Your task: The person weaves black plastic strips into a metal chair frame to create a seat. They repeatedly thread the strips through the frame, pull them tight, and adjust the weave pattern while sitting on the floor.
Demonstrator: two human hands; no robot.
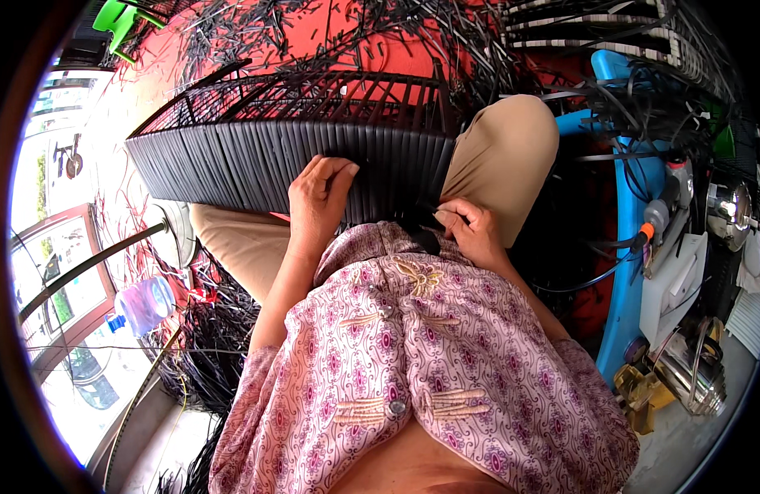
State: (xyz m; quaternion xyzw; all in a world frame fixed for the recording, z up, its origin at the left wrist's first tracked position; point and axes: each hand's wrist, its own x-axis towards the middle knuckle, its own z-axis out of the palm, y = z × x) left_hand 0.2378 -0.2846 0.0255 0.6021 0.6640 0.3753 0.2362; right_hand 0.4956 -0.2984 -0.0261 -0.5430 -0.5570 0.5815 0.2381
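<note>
Head view: a black woven frame (289, 156), with upright slats wrapped side by side along its curved wall and an open grid of ribs on top, lies across the person's lap at about 11 o'clock from the picture's centre. Its near edge runs from 9 o'clock toward the raised knee in tan trousers (505, 152) at 1 o'clock.

The left hand (318, 202) lies palm down on the woven wall just above centre, fingers (334, 169) stretched and slightly spread, pressing the slats flat; it grips nothing.

The right hand (470, 229) sits at 3 o'clock of the left one, close against the knee, curled shut with its fingertips pinching a black strip (425, 222) that runs down toward the lower edge of the frame. How far the strip goes is hidden by the pink patterned blouse (421, 362), which fills the lower middle.

Loose black strips (207, 354) lie heaped on the floor at 8 o'clock, with a clear plastic bottle (145, 303) just beside them. More cut strips are scattered over the red floor (330, 33) at 12 o'clock. A blue plastic chair (622, 272) stands at 3 o'clock, with a metal kettle (692, 370) at 4 o'clock.
</note>
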